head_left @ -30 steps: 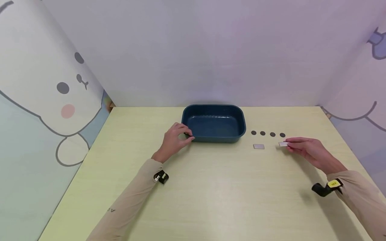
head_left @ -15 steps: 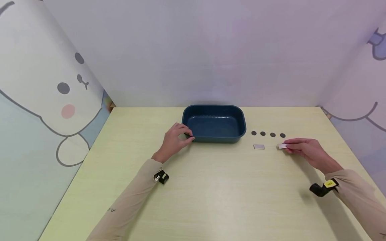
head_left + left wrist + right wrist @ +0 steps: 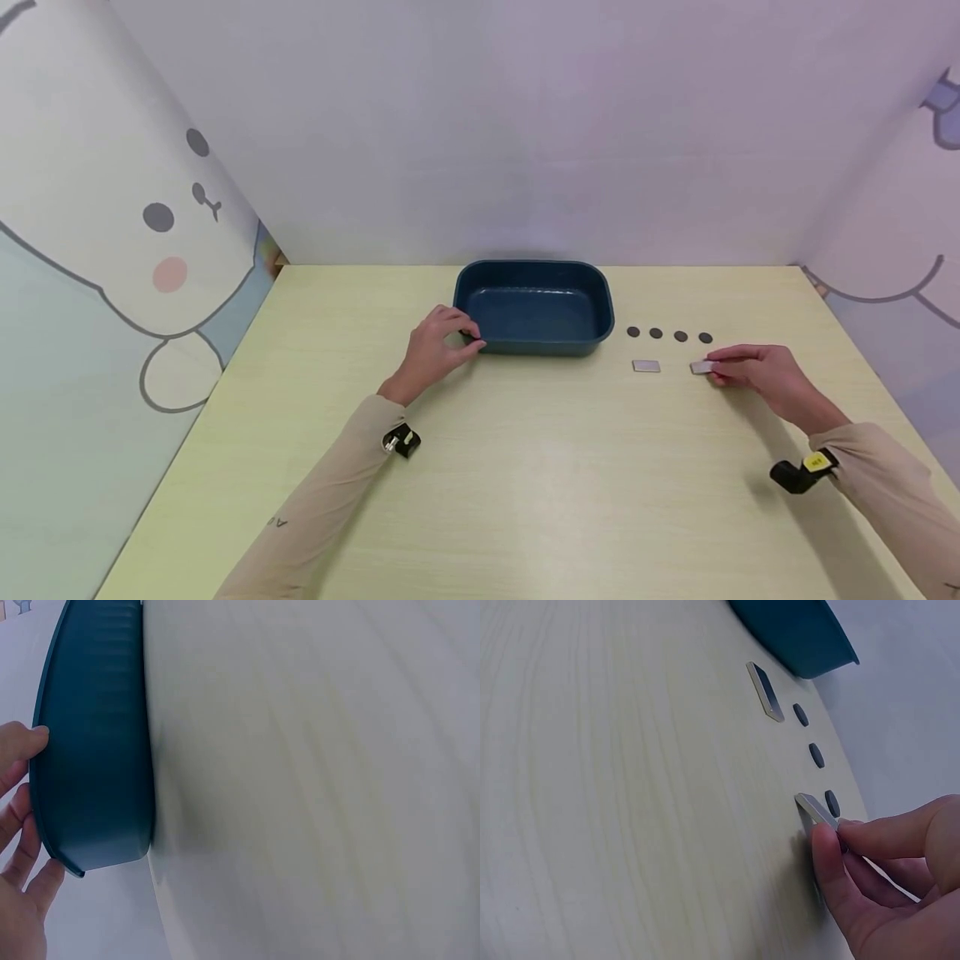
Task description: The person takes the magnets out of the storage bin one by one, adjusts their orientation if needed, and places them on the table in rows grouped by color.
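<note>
A deep dark-blue rectangular tub (image 3: 534, 317) stands at the back of the table. My left hand (image 3: 433, 348) pinches its rim at the front left corner; the left wrist view has the thumb and fingertips (image 3: 46, 881) over the rim. To the right, my right hand (image 3: 772, 379) pinches a small flat silver rectangular plate (image 3: 701, 367) by its right end, between thumb and fingers. In the right wrist view this plate (image 3: 815, 810) slants close over the tabletop, its far end hidden by the fingertips. A matching silver plate (image 3: 646, 366) lies flat to its left.
Several small dark round discs (image 3: 656, 332) lie in a row just behind the silver plates, right of the tub. White walls (image 3: 540, 142) with cartoon prints on the sides enclose the pale wooden table (image 3: 525, 483).
My right hand has come slightly left and nearer with the silver plate, lowering it toward the tabletop. The left hand stays on the tub's rim.
</note>
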Action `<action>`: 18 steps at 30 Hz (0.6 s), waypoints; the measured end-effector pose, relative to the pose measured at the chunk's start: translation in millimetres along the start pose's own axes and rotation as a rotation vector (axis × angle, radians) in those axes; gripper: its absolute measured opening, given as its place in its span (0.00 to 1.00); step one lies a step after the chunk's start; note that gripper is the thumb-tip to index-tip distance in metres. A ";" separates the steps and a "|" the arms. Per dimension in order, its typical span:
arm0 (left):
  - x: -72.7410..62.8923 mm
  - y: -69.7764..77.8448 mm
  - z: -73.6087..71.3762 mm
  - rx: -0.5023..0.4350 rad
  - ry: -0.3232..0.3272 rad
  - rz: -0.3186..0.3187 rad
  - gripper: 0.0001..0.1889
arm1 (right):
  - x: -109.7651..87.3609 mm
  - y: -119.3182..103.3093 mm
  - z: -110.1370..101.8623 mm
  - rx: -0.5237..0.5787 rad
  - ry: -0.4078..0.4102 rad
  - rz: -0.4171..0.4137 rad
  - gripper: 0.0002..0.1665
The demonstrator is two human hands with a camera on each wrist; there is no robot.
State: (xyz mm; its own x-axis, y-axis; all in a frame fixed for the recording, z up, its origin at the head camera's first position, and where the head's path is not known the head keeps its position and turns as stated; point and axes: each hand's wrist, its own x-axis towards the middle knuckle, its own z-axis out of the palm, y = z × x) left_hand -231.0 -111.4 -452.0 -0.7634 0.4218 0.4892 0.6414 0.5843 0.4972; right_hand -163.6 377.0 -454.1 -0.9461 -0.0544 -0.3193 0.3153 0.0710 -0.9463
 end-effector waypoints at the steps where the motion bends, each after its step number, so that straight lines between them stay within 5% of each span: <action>1: 0.0 -0.2 0.1 0.002 0.001 0.001 0.06 | 0.1 -0.1 0.5 -0.049 0.012 -0.010 0.07; 9: -0.5 -1.1 1.0 0.002 0.012 0.017 0.06 | -1.7 -3.7 7.3 -0.528 0.089 -0.115 0.27; 18: -0.4 0.5 -0.3 -0.009 0.001 0.004 0.06 | -0.8 -5.9 12.1 -0.728 0.092 -0.193 0.22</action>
State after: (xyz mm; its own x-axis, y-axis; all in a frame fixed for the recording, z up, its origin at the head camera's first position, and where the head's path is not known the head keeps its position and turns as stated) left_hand -230.4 -111.5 -451.7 -0.7607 0.4233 0.4922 0.6452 0.5766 0.5013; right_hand -163.7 364.6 -448.9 -0.9919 -0.0515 -0.1160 0.0453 0.7098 -0.7029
